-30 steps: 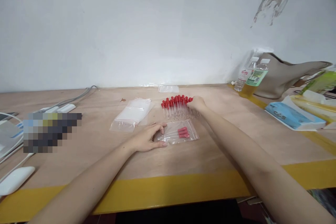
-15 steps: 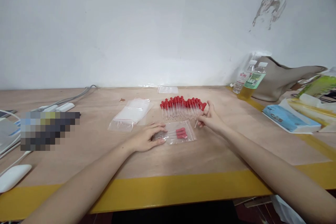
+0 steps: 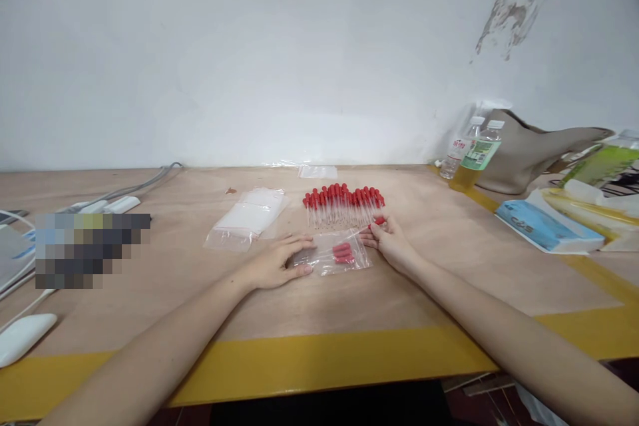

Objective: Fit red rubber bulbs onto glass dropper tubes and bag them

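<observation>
A small clear zip bag (image 3: 333, 254) lies on the wooden table and holds a few droppers with red bulbs. My left hand (image 3: 279, 261) rests on the bag's left end, fingers curled and pressing it down. My right hand (image 3: 388, 239) is at the bag's right end, pinching one red-bulbed dropper (image 3: 375, 222) whose tip points into the bag mouth. Behind the bag lies a row of several red-bulbed droppers (image 3: 342, 205).
A stack of empty clear bags (image 3: 247, 216) lies at the left, another bag (image 3: 317, 172) by the wall. Two bottles (image 3: 472, 152), a grey bag (image 3: 534, 146) and a blue packet (image 3: 544, 226) stand at right. Cables and a white device (image 3: 22, 338) lie at left.
My right hand lifted one dropper from the row and brought it down and left to the bag's right end. My left hand stayed on the bag.
</observation>
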The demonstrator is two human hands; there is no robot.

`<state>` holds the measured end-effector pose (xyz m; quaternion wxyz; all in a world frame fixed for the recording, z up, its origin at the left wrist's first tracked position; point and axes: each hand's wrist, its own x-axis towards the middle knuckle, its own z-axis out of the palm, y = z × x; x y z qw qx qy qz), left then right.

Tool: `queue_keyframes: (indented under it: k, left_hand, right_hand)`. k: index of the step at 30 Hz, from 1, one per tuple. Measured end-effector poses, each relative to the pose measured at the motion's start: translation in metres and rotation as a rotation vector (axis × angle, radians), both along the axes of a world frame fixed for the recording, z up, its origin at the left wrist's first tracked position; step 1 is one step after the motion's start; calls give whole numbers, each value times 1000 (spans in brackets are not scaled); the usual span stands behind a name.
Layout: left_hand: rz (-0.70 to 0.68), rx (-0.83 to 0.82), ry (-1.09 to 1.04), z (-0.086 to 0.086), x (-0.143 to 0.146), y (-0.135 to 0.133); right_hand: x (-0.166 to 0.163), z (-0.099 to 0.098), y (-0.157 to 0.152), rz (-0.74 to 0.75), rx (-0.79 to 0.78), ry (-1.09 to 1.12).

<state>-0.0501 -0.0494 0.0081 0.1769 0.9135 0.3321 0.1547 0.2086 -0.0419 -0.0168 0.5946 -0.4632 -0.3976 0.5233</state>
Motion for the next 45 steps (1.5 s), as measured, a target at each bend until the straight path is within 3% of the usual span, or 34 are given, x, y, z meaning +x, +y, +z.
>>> queue_keyframes:
  k: [8, 13, 25, 31, 38, 45]
  left_hand:
    - [1, 8, -36, 0, 0, -1]
    - [-9, 3, -53, -1, 1, 0]
    - [5, 7, -29, -1, 0, -1]
    - [5, -15, 8, -2, -1, 1]
    - [-7, -28, 49, -3, -2, 4]
    - [-7, -19, 4, -3, -1, 2]
  right_hand:
    - [4, -1, -6, 122, 54, -344]
    - [1, -7, 2, 39, 75, -461]
    - [3, 6, -5, 497, 31, -360]
    - [8, 3, 0, 212, 27, -558]
    - [12, 16, 47, -121, 245, -1039]
    - [-19, 28, 94, -210, 36, -1126]
